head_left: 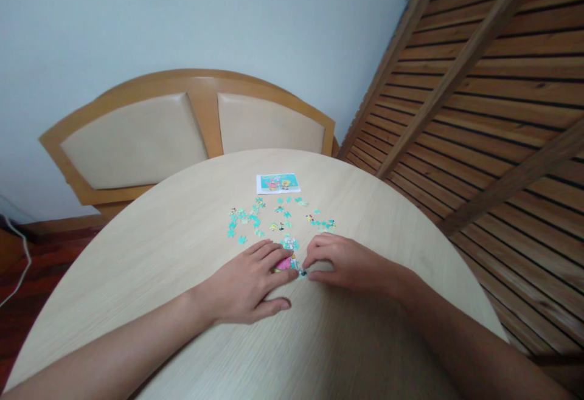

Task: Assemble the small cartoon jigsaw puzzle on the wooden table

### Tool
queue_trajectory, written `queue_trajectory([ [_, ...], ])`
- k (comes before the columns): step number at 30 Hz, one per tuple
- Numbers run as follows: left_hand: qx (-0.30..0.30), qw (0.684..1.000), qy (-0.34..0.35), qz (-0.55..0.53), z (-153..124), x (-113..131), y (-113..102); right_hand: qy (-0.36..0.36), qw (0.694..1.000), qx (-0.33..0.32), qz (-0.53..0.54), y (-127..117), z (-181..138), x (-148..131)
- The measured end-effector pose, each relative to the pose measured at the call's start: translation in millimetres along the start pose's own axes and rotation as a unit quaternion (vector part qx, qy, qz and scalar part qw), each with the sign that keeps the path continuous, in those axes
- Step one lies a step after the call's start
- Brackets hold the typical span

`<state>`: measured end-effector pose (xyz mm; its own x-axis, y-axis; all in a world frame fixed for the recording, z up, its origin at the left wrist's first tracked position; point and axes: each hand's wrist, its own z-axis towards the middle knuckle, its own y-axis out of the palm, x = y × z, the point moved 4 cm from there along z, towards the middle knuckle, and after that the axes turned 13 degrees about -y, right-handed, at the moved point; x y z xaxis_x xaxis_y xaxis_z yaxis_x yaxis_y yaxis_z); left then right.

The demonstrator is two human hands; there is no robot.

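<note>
A partly joined jigsaw puzzle [290, 243], pink and turquoise, lies flat on the round table. My left hand [255, 278] rests over its left side, fingers spread and flat, hiding part of it. At the puzzle's lower right corner, my right hand [335, 260] has its thumb and fingers curled towards a small dark-marked puzzle piece [303, 273]. The fingertips touch or nearly touch that piece; whether they grip it I cannot tell. Loose turquoise puzzle pieces [242, 240] are scattered beyond my hands, with another group [322, 224] further right.
A printed reference picture [278, 183] with cartoon figures lies past the loose pieces. The pale wooden table [182, 230] has a curved far edge. Behind it stands a padded wooden headboard [137, 138] against the wall. A slatted wooden panel [479, 96] leans at the right.
</note>
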<state>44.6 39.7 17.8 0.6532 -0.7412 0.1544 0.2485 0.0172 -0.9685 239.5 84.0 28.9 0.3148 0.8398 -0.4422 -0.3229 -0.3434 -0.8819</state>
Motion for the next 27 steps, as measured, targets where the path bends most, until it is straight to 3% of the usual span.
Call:
queue_trajectory([
  [3, -0.009, 1.0, -0.013, 0.002, -2, 4, 0, 0.085, 0.992, 0.071, -0.054, -14, -11, 21],
  [6, -0.009, 1.0, -0.012, -0.003, -3, 5, 0, 0.206, 0.961, 0.143, -0.116, -29, -28, 51],
  [8, -0.003, 1.0, -0.008, -0.009, -3, 4, 0, 0.237, 0.948, 0.163, -0.134, -35, -37, 66],
  [12, -0.003, 1.0, -0.006, -0.005, -3, 3, 1, 0.24, 0.945, 0.171, -0.14, -34, -42, 79],
  [18, -0.01, 1.0, -0.009, 0.006, -4, 2, 2, 0.219, 0.955, 0.154, -0.125, -26, -38, 78],
  [27, -0.009, 1.0, -0.003, -0.007, -5, 2, 2, 0.244, 0.949, 0.138, -0.146, -25, -38, 81],
])
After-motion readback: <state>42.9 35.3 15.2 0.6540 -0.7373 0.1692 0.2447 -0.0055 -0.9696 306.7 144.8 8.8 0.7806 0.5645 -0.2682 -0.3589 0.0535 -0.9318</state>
